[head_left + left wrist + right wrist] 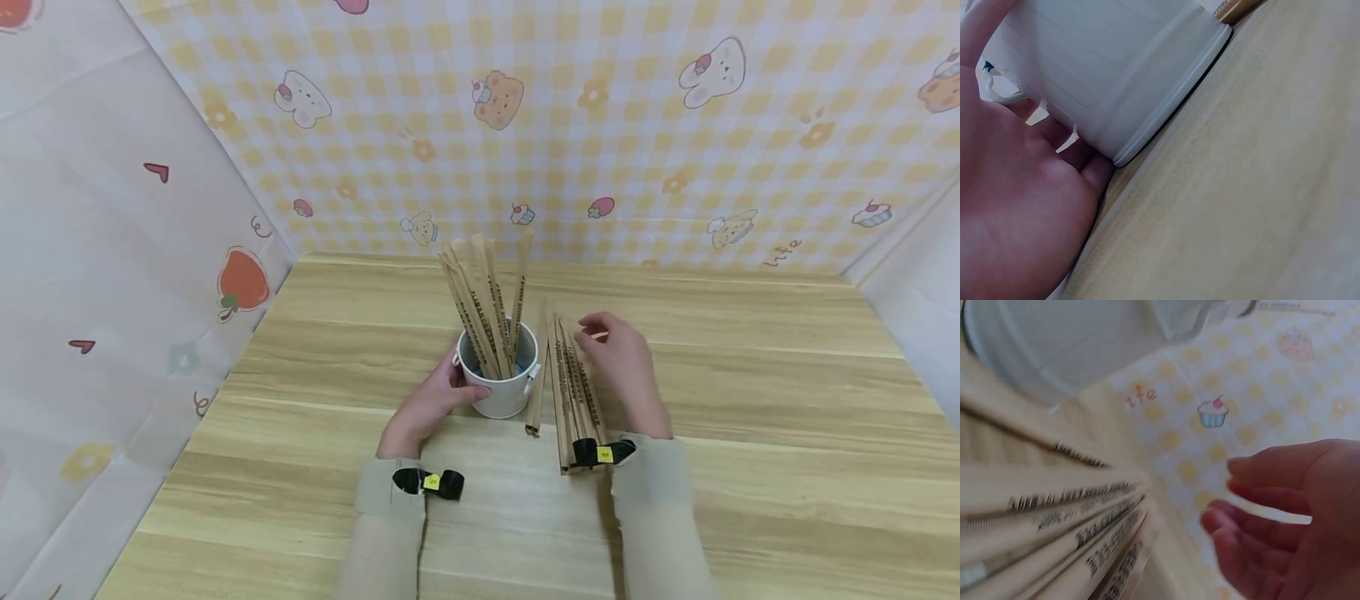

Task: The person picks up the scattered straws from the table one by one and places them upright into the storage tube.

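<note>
A small white bucket (501, 402) stands upright on the table, with several paper-wrapped chopsticks (489, 321) leaning in it. My left hand (431, 406) grips the bucket from its left, thumb across the front; the left wrist view shows the fingers (1054, 134) curved round the bucket wall (1104, 69). To the bucket's right lie several more wrapped chopsticks (576, 392), fanned on the table. Beside their far ends hovers my right hand (626, 362). In the right wrist view that hand (1310, 512) has loosely bent fingers with a gap below the thumb, holding nothing.
One wrapped pair (537, 392) lies between the bucket and the fanned group. A wood-grain table (765, 375) stretches to both sides. Behind it hangs a yellow checked cloth (637, 158), and a white printed cloth (112, 275) hangs at the left.
</note>
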### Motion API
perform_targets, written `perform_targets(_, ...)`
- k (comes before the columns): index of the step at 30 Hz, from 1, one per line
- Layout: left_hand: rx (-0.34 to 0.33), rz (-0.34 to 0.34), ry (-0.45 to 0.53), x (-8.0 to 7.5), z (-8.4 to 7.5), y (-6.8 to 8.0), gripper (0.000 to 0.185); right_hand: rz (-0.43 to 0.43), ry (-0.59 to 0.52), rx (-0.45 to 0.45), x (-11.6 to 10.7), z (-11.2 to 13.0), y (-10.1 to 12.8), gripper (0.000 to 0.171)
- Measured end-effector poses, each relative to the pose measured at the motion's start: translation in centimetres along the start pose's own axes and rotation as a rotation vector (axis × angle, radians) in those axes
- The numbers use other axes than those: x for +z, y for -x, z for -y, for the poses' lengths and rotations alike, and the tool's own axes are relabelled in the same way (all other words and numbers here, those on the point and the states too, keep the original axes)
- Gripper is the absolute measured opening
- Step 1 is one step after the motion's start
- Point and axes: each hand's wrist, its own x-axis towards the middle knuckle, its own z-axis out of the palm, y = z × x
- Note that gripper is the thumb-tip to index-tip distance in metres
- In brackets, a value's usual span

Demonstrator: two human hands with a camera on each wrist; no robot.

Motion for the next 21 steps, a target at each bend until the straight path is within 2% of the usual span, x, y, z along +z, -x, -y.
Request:
perform_targets(4, -0.01, -0.004, -0.004, 0.0, 0.1, 0.1, 0.092, 0.114, 0.08, 0.042, 0.2, -1.0, 0.0, 0.039)
perform_targets(8, -0.017, -0.008, -0.004, 0.0, 0.3, 0.2, 0.092, 0.18, 0.126, 0.069, 0.6, -1.8, 0.0, 0.047)
perform_targets(15, -0.014, -0.009, -0.007, 0.0, 0.2, 0.1, 0.092, 0.196, 0.154, 0.088, 1.2, -2.2, 0.0, 0.055)
perform_targets(21, 0.001, 0.0, 0.003, 0.0, 0.0, 0.0, 0.092, 0.192, 0.169, 0.098, 1.2, -2.2, -0.1, 0.052)
